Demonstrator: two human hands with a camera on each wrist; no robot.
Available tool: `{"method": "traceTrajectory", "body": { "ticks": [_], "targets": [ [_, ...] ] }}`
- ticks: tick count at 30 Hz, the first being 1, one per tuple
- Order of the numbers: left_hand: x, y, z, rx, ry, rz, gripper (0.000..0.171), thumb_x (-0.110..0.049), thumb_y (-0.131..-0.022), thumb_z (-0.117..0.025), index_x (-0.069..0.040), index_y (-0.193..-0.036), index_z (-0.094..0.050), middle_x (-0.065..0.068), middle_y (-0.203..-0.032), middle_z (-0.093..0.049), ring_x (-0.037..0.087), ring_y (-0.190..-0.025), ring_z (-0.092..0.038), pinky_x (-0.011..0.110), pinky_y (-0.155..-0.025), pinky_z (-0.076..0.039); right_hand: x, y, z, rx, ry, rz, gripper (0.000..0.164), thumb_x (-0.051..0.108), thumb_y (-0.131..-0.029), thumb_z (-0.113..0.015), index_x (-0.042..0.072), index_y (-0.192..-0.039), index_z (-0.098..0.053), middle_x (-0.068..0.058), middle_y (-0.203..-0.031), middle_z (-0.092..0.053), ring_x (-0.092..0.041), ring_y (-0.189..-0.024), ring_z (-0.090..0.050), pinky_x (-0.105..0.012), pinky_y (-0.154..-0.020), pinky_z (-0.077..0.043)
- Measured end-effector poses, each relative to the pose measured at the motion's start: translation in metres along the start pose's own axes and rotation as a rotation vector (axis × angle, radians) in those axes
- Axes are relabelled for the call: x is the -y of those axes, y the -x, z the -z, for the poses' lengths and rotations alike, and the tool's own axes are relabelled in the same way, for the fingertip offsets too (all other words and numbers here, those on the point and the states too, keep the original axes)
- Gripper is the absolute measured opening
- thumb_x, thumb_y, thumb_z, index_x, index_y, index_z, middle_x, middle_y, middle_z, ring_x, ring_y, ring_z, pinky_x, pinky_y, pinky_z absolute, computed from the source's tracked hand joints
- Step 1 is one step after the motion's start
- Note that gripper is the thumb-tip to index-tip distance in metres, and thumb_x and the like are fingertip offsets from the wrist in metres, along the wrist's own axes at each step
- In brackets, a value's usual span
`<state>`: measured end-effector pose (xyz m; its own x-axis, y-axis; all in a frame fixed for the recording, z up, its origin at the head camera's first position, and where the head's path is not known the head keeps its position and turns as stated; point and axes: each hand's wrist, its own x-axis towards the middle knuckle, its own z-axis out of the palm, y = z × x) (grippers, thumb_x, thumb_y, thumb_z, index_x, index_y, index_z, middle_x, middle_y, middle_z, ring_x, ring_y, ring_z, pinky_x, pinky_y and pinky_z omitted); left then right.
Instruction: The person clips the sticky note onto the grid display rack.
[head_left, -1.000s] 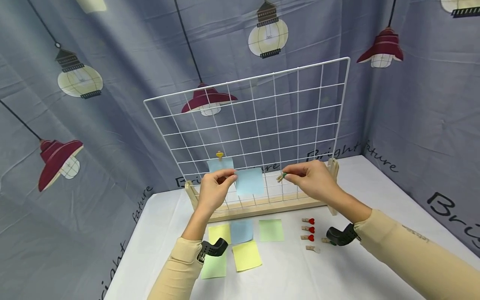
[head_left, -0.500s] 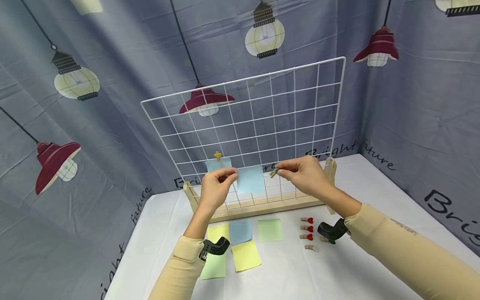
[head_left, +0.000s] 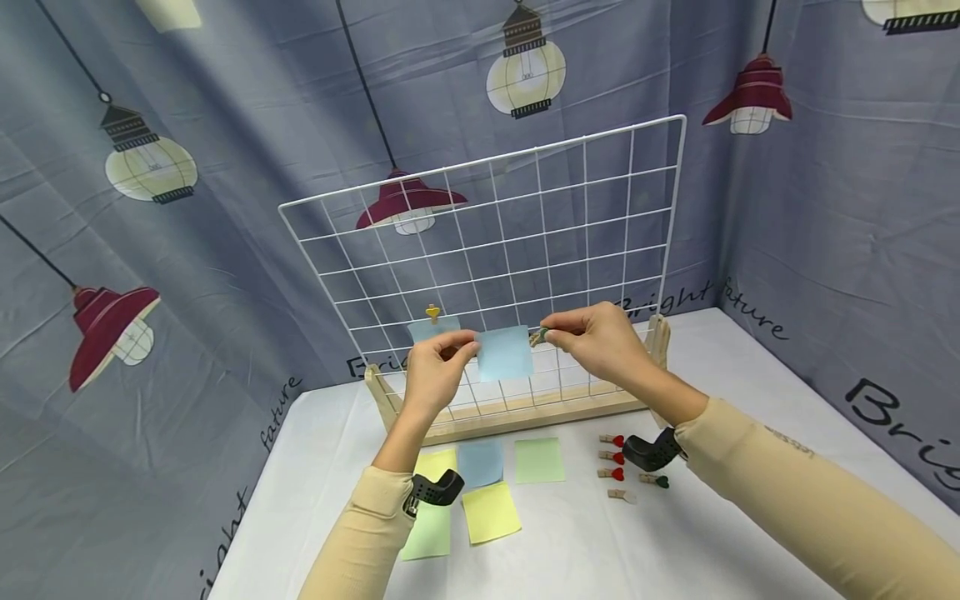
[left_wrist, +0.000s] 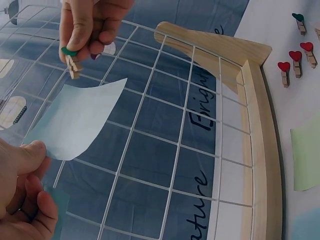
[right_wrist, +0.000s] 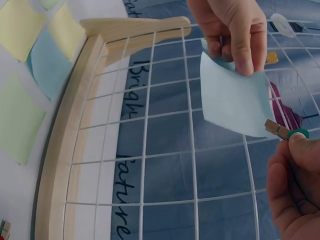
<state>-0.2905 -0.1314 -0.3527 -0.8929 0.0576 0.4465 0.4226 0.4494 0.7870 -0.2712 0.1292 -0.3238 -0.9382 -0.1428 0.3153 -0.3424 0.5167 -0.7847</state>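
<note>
A light blue sticky note (head_left: 506,354) is pinched at its left edge between the thumb and fingers of my left hand (head_left: 433,379). It is held in front of the white wire grid (head_left: 547,225). On the right, my right hand (head_left: 603,337) pinches a small wooden clothespin (right_wrist: 278,129) with a green heart. In the head view the clothespin is close to the note's upper right corner; whether they touch I cannot tell. Behind my left hand, another blue note (head_left: 427,327) hangs on the grid under a yellow-heart clothespin (head_left: 432,312), partly hidden.
On the white table lie yellow (head_left: 491,512), green (head_left: 540,460) and blue (head_left: 481,463) notes. To their right are red-heart clothespins (head_left: 611,457), a pale one (head_left: 621,495) and a green-heart one (head_left: 654,480). The grid stands in a wooden base (head_left: 540,411).
My right hand has moved left, bringing the green-heart clothespin from well right of the note to its upper right corner. My left hand and the note have shifted slightly upward.
</note>
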Motion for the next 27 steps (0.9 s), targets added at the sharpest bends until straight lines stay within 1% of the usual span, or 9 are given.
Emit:
{"method": "traceTrajectory", "body": {
  "ticks": [3, 5, 7, 10, 13, 18, 23, 27],
  "targets": [
    [0.0, -0.002, -0.001, -0.015, -0.002, 0.001, 0.015, -0.018, -0.094, -0.077, -0.013, -0.107, -0.081, 0.009, -0.087, -0.076, 0.012, -0.068, -0.058, 0.023, -0.061, -0.044, 0.003, -0.003, -0.001, -0.006, -0.008, 0.005, 0.022, 0.018, -0.098, -0.072, 0.011, -0.117, -0.079, -0.012, -0.113, -0.078, -0.021, -0.089, -0.074, -0.026, -0.062, -0.05],
    [-0.001, -0.003, -0.002, -0.023, 0.002, -0.005, 0.014, -0.018, -0.094, -0.077, -0.013, -0.106, -0.082, 0.01, -0.086, -0.076, 0.013, -0.068, -0.057, 0.023, -0.061, -0.043, 0.005, -0.005, -0.003, -0.011, -0.012, 0.006, 0.021, 0.018, -0.098, -0.072, 0.011, -0.117, -0.079, -0.012, -0.112, -0.078, -0.02, -0.085, -0.073, -0.026, -0.058, -0.046],
    [-0.001, -0.004, -0.002, -0.029, 0.006, -0.012, 0.014, -0.017, -0.094, -0.077, -0.013, -0.106, -0.082, 0.011, -0.085, -0.075, 0.013, -0.067, -0.057, 0.023, -0.06, -0.043, 0.006, -0.007, -0.004, -0.019, -0.013, 0.007, 0.021, 0.017, -0.098, -0.072, 0.011, -0.116, -0.079, -0.012, -0.112, -0.079, -0.021, -0.085, -0.073, -0.026, -0.055, -0.043],
    [-0.001, -0.006, -0.003, -0.033, 0.016, -0.018, 0.014, -0.016, -0.093, -0.078, -0.012, -0.105, -0.082, 0.012, -0.085, -0.075, 0.012, -0.067, -0.056, 0.022, -0.06, -0.043, 0.007, -0.01, -0.005, -0.033, -0.009, 0.016, 0.022, 0.017, -0.098, -0.071, 0.011, -0.118, -0.079, -0.011, -0.114, -0.078, -0.023, -0.092, -0.075, -0.026, -0.057, -0.044],
    [-0.001, -0.007, -0.003, -0.033, 0.019, -0.016, 0.014, -0.017, -0.093, -0.077, -0.012, -0.106, -0.082, 0.012, -0.085, -0.075, 0.012, -0.066, -0.056, 0.022, -0.06, -0.043, 0.01, -0.012, -0.006, -0.054, -0.002, 0.037, 0.022, 0.017, -0.098, -0.071, 0.011, -0.119, -0.078, -0.01, -0.116, -0.078, -0.024, -0.098, -0.076, -0.027, -0.064, -0.05],
    [-0.002, -0.008, -0.002, -0.037, 0.023, -0.023, 0.015, -0.017, -0.094, -0.076, -0.011, -0.107, -0.081, 0.013, -0.086, -0.075, 0.011, -0.065, -0.055, 0.022, -0.059, -0.042, 0.015, -0.016, -0.009, -0.076, -0.005, 0.052, 0.023, 0.018, -0.098, -0.072, 0.011, -0.118, -0.078, -0.01, -0.115, -0.078, -0.024, -0.099, -0.076, -0.03, -0.071, -0.055],
    [-0.003, -0.009, -0.001, -0.044, 0.015, -0.053, 0.016, -0.018, -0.094, -0.076, -0.01, -0.108, -0.081, 0.015, -0.086, -0.075, 0.011, -0.065, -0.055, 0.023, -0.059, -0.042, 0.019, -0.02, -0.01, -0.095, -0.018, 0.051, 0.021, 0.018, -0.097, -0.073, 0.01, -0.116, -0.079, -0.01, -0.108, -0.08, -0.023, -0.094, -0.076, -0.03, -0.067, -0.052],
    [-0.004, -0.01, 0.0, -0.042, 0.013, -0.064, 0.016, -0.018, -0.094, -0.076, -0.01, -0.107, -0.081, 0.015, -0.087, -0.076, 0.012, -0.065, -0.055, 0.023, -0.059, -0.042, 0.022, -0.023, -0.012, -0.103, -0.043, 0.053, 0.021, 0.017, -0.097, -0.073, 0.01, -0.115, -0.079, -0.01, -0.109, -0.079, -0.022, -0.093, -0.075, -0.026, -0.062, -0.049]
  ]
}}
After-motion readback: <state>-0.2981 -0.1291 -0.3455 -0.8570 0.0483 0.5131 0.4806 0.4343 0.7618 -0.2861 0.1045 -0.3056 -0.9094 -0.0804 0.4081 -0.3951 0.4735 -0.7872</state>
